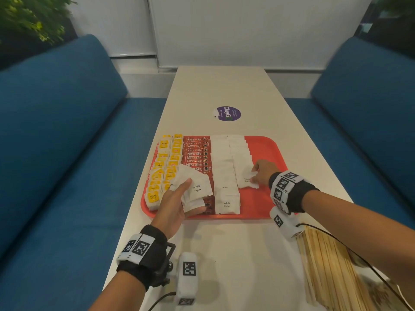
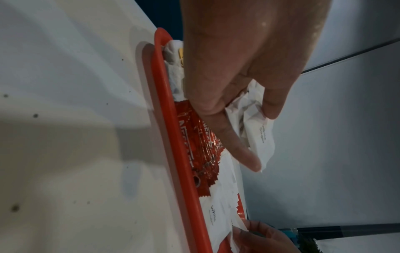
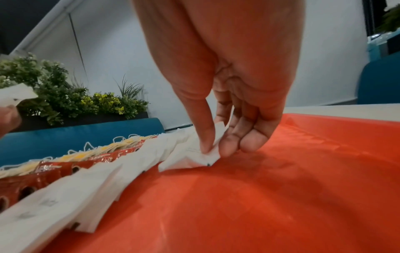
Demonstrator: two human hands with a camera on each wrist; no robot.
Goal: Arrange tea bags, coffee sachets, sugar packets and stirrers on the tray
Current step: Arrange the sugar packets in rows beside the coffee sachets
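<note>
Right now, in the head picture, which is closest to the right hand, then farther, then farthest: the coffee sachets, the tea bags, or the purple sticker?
From the right hand:
1. Coffee sachets, the red row on the tray, left of the white sugar rows.
2. Tea bags, the yellow rows at the tray's left edge.
3. Purple sticker, on the bare table beyond the tray; close to the tea bags' distance, but it looks farther.

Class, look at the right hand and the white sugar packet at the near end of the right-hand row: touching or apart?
Touching. The right wrist view shows the right hand pinching the sugar packet between thumb and fingers on the red tray.
</note>
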